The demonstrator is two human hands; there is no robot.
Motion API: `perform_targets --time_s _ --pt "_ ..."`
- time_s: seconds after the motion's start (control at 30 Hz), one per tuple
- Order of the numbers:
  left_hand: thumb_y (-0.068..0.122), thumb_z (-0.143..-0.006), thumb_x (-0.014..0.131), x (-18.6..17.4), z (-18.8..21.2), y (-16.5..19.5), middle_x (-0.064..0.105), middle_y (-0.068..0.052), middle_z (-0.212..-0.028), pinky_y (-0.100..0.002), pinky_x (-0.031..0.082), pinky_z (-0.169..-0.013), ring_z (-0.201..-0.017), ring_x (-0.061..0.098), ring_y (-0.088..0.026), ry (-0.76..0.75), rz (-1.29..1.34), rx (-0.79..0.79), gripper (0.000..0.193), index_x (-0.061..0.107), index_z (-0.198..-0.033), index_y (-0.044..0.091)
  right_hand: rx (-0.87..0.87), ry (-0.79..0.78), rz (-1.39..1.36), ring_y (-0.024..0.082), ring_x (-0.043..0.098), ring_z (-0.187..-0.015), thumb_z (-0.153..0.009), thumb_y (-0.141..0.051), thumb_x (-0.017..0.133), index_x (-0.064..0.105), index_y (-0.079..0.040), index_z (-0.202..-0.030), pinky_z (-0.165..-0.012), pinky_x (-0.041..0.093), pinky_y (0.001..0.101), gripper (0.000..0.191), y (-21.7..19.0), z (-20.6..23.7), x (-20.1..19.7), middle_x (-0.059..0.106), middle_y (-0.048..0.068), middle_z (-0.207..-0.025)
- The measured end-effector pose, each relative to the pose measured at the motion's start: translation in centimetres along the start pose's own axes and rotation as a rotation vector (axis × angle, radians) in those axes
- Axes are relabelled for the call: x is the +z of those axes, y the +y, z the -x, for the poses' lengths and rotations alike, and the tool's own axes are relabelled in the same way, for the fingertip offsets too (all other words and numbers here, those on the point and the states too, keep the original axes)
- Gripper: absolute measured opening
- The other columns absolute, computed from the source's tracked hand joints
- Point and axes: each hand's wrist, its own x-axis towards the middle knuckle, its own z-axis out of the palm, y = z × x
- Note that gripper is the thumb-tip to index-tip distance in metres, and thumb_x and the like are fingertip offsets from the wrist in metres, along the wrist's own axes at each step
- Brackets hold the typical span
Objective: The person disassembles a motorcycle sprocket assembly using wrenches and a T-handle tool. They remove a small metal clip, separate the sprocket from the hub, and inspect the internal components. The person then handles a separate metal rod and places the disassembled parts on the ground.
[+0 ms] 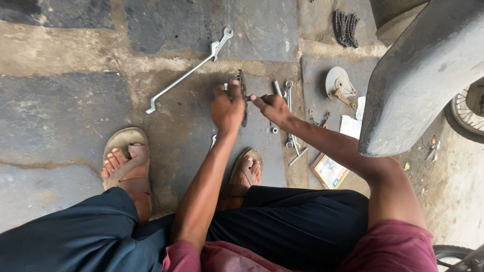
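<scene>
Grey stone slabs with worn cement joints make up the floor (60, 111) on which a person squats, seen from above with both arms stretched forward. The left hand (227, 108) is closed around a dark toothed sprocket (243, 95), which stands on edge, upright, between the two hands; the fingers wrap its near side and the thumb points up. The right hand (271, 107) is just beside it, fingers pinched narrow on something small at the sprocket's right face; what exactly it pinches is too small to tell. Under and just beyond the right hand lie several small spanners (290, 116) in a loose row on the floor, with a few nuts (274, 129) near them. A long double-ended wrench (189, 71) lies slanted on the slabs to the left of the hands, well apart from them. Farther right sits a round metal plate with a bracket (339, 85), and beyond it a bundled black chain (346, 28) near the top edge. A small flat box with a coloured picture on it (329, 170) lies beside the right forearm, with a white paper (350, 126) just above it. The person's feet, in tan sandals (126, 161), rest flat on the floor, the right one directly below the hands. A grey mudguard (423, 75) and part of a spoked wheel (469, 113) fill the right side.
</scene>
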Motion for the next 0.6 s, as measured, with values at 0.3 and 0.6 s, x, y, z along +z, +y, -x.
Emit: perform_targets --time_s 0.3,0.6 --pt "0.048 -0.101 0.063 5.0 4.4 0.0 0.073 -0.009 -0.094 -0.035 0.055 -0.077 -0.089 0.07 -0.018 -0.156 0.683 0.145 0.073 0.037 -0.143 -0.006 -0.363 0.107 -0.191 0.016 0.07 -0.083 -0.091 -0.053 0.077 0.067 0.002 -0.123 -0.071 0.057 0.0351 0.065 7.2 -0.9 -1.6 0.076 0.009 -0.094" --pt "0.006 -0.095 0.057 2.5 -2.4 -2.4 0.076 -0.009 -0.089 -0.026 0.057 -0.052 -0.068 0.074 -0.013 -0.092 0.813 -0.202 0.014 0.07 -0.101 0.007 -0.2 0.244 -0.161 0.009 0.059 -0.054 -0.089 -0.031 0.078 0.077 -0.008 -0.081 -0.047 0.05 0.0309 0.025 4.2 -1.9 -4.0 0.071 0.001 -0.069"
